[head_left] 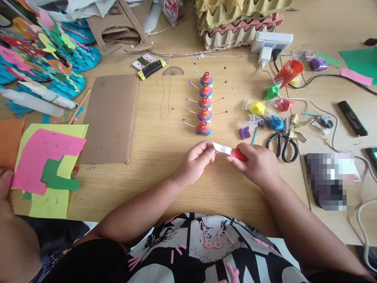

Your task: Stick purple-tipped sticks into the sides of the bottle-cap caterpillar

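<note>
My right hand (257, 163) is wrapped round the red handle of a utility knife (237, 154), its broad pale blade pointing left. The blade's tip meets the fingertips of my left hand (196, 159), which are pinched together. What they hold is too small to make out; a speck of purple shows beneath them. Beyond my hands stands a column of several little clay figures (204, 114), red on top with smiling faces and blue rims. Thin sticks with purple ball tips poke out from their sides. The nearest figure (203, 128) has a stick on its left side only.
Scissors (283, 141) and bagged clay (257, 107) lie to the right, near a red cone (290, 72) and a power strip (272, 41). At left are a cardboard sheet (110, 118), coloured paper (48, 200) and another person's hand (5, 182). Egg trays (235, 35) are stacked behind.
</note>
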`<act>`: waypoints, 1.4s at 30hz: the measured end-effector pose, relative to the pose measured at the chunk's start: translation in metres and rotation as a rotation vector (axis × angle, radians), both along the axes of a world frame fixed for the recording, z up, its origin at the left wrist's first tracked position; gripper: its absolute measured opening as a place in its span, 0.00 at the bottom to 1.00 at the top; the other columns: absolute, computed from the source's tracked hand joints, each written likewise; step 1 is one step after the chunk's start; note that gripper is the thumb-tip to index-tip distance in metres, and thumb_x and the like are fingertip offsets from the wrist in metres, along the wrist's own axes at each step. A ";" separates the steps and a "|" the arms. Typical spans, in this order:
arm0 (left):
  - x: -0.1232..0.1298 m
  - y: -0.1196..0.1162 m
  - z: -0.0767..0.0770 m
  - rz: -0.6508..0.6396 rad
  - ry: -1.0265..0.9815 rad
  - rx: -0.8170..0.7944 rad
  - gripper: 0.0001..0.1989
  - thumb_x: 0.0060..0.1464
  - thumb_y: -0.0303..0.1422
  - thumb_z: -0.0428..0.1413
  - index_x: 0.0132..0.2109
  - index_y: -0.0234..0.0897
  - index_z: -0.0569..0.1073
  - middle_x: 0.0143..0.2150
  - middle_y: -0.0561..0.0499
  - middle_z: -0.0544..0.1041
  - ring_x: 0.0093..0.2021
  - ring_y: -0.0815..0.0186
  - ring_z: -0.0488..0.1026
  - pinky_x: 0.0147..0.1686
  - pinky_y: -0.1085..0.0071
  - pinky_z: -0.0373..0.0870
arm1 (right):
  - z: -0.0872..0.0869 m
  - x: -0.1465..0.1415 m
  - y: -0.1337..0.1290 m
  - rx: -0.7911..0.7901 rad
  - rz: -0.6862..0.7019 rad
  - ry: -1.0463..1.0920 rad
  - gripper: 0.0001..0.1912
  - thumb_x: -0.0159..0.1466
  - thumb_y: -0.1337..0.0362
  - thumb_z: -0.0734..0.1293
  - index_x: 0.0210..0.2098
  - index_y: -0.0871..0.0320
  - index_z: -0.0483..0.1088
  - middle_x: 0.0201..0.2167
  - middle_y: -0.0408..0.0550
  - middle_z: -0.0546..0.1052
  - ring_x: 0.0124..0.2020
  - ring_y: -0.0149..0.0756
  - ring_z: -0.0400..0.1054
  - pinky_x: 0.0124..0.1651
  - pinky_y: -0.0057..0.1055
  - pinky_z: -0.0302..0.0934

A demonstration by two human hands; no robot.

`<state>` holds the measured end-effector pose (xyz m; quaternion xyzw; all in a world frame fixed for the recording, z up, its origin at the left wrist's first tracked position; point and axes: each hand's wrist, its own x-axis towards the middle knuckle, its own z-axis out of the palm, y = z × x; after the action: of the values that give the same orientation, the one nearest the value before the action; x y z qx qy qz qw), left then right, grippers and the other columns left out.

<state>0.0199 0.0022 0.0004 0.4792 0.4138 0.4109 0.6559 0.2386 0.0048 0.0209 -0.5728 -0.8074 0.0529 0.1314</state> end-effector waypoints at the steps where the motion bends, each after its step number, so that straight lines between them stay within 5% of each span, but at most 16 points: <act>1: 0.000 0.000 0.002 -0.010 -0.010 0.005 0.12 0.67 0.42 0.54 0.39 0.38 0.71 0.30 0.55 0.68 0.30 0.71 0.61 0.32 0.72 0.59 | 0.000 0.002 0.002 -0.018 -0.035 -0.010 0.37 0.68 0.31 0.52 0.26 0.56 0.67 0.18 0.47 0.69 0.21 0.33 0.58 0.27 0.30 0.41; 6: 0.002 -0.004 0.009 -0.097 -0.042 0.009 0.12 0.66 0.42 0.56 0.40 0.37 0.73 0.31 0.54 0.70 0.31 0.71 0.64 0.34 0.72 0.62 | 0.003 0.011 0.008 -0.094 -0.289 0.002 0.35 0.67 0.31 0.54 0.27 0.55 0.67 0.18 0.46 0.69 0.20 0.33 0.55 0.27 0.31 0.40; 16: 0.002 -0.002 0.001 -0.011 -0.034 -0.050 0.14 0.66 0.43 0.55 0.37 0.38 0.71 0.30 0.54 0.69 0.31 0.70 0.62 0.36 0.71 0.62 | 0.008 -0.003 -0.003 -0.038 0.048 0.095 0.35 0.69 0.32 0.52 0.25 0.55 0.65 0.17 0.45 0.66 0.20 0.33 0.57 0.27 0.30 0.42; 27: 0.001 -0.003 0.005 -0.009 0.018 0.007 0.13 0.68 0.41 0.53 0.38 0.38 0.70 0.31 0.55 0.67 0.32 0.70 0.62 0.36 0.71 0.60 | 0.006 0.001 -0.001 0.003 0.041 0.036 0.36 0.69 0.32 0.53 0.25 0.56 0.66 0.17 0.45 0.66 0.21 0.33 0.57 0.27 0.30 0.41; 31: 0.001 -0.002 0.007 -0.036 0.029 0.036 0.13 0.68 0.42 0.53 0.40 0.37 0.72 0.31 0.54 0.68 0.32 0.70 0.63 0.37 0.71 0.62 | 0.006 0.007 0.004 -0.029 -0.174 0.020 0.34 0.67 0.32 0.56 0.25 0.56 0.67 0.17 0.45 0.66 0.20 0.32 0.53 0.27 0.31 0.39; 34: 0.002 -0.003 0.008 -0.057 0.021 0.005 0.13 0.67 0.43 0.54 0.41 0.37 0.74 0.32 0.54 0.69 0.32 0.70 0.63 0.37 0.71 0.62 | 0.008 0.006 0.005 -0.093 -0.272 0.211 0.32 0.66 0.33 0.61 0.26 0.56 0.67 0.18 0.43 0.65 0.20 0.31 0.54 0.27 0.31 0.43; 39: 0.005 -0.007 0.005 -0.118 -0.033 -0.094 0.14 0.66 0.44 0.55 0.40 0.37 0.73 0.30 0.55 0.68 0.31 0.70 0.62 0.35 0.71 0.60 | 0.006 -0.014 -0.003 -0.459 -0.066 0.898 0.28 0.60 0.37 0.70 0.38 0.57 0.73 0.20 0.38 0.65 0.21 0.29 0.57 0.25 0.29 0.52; 42: 0.006 -0.008 0.005 -0.171 -0.029 -0.119 0.15 0.66 0.44 0.55 0.39 0.37 0.74 0.30 0.54 0.69 0.31 0.70 0.62 0.35 0.70 0.60 | 0.003 -0.025 -0.008 -0.615 -0.047 1.108 0.22 0.63 0.42 0.71 0.34 0.57 0.70 0.18 0.36 0.63 0.18 0.26 0.53 0.22 0.27 0.48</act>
<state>0.0260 -0.0056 0.0056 0.4670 0.3854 0.3352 0.7218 0.2140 -0.0033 0.0242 -0.4894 -0.5547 0.5683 0.3604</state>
